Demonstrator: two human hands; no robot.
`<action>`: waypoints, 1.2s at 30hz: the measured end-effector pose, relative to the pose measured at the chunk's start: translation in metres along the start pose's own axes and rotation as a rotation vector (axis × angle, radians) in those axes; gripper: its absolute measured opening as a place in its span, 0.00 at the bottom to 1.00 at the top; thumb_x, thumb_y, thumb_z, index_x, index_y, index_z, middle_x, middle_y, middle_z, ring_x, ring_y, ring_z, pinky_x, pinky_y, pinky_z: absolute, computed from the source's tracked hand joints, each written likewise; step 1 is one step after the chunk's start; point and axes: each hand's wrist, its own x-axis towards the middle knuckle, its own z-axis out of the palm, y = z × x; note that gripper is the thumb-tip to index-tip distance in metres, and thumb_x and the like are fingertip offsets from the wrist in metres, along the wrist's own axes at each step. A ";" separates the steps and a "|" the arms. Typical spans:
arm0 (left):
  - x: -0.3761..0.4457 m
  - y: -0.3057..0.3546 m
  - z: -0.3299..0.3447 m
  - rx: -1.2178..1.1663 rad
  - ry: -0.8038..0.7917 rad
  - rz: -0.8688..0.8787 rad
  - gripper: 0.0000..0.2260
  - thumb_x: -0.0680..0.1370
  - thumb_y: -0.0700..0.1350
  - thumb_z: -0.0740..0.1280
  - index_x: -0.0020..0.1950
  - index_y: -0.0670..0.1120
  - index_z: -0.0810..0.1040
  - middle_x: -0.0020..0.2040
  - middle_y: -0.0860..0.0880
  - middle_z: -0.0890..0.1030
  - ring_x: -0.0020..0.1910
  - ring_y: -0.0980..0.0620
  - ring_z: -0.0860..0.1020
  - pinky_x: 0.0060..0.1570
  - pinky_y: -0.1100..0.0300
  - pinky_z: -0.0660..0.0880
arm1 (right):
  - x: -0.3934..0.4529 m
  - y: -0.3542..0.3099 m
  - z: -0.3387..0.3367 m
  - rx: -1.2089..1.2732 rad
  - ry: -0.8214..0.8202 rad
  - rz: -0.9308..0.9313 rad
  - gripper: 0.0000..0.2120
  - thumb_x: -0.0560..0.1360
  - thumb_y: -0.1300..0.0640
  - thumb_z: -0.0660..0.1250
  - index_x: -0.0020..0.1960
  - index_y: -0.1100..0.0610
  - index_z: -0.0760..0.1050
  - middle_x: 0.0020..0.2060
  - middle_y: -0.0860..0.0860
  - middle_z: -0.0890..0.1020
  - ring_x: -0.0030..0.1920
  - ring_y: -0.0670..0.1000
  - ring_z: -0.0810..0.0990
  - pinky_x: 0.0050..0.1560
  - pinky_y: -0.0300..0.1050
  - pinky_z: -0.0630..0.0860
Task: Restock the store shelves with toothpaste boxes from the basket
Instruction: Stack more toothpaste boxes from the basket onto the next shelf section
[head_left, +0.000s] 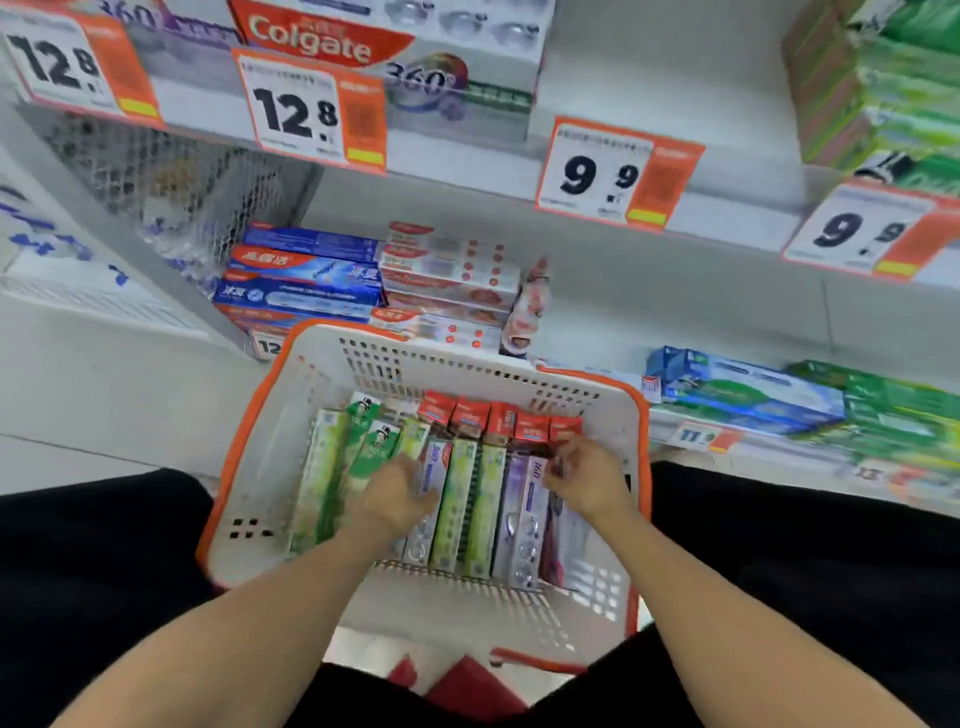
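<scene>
Orange-rimmed basket (249, 441) | toothpaste boxes (460, 499) inside (upright) | left hand (397, 493), right hand (587, 478) grip: cannot tell

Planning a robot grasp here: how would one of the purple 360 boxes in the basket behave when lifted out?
The purple 360 box looks like rigid, glossy cardboard, so probably stiff but slightly slippery. Long and slim, it is likely light. Packed tight against neighbours in the basket, it may drag them along.

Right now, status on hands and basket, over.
Both hands down in basket. Left hand on a 360 box, right hand at red boxes; grips unclear. Nothing blocking.
</scene>
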 end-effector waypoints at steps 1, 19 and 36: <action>-0.003 0.004 0.014 -0.015 -0.052 0.016 0.14 0.74 0.49 0.74 0.45 0.45 0.70 0.39 0.48 0.73 0.42 0.46 0.74 0.40 0.58 0.65 | -0.002 0.004 0.000 -0.033 0.023 0.025 0.17 0.66 0.53 0.79 0.50 0.58 0.77 0.43 0.54 0.82 0.46 0.55 0.82 0.46 0.48 0.78; 0.005 0.032 0.109 -0.648 -0.276 -0.132 0.12 0.76 0.34 0.71 0.59 0.42 0.81 0.53 0.45 0.84 0.52 0.46 0.82 0.53 0.59 0.80 | -0.024 0.023 0.053 0.076 -0.459 0.223 0.24 0.60 0.37 0.77 0.54 0.44 0.82 0.50 0.49 0.86 0.47 0.52 0.86 0.46 0.49 0.83; -0.030 0.016 0.007 -0.943 -0.212 -0.384 0.24 0.69 0.38 0.80 0.60 0.43 0.73 0.54 0.42 0.84 0.49 0.45 0.84 0.44 0.52 0.82 | -0.021 -0.053 0.048 0.525 -0.705 0.121 0.25 0.67 0.58 0.80 0.62 0.51 0.80 0.54 0.48 0.86 0.52 0.48 0.85 0.52 0.48 0.82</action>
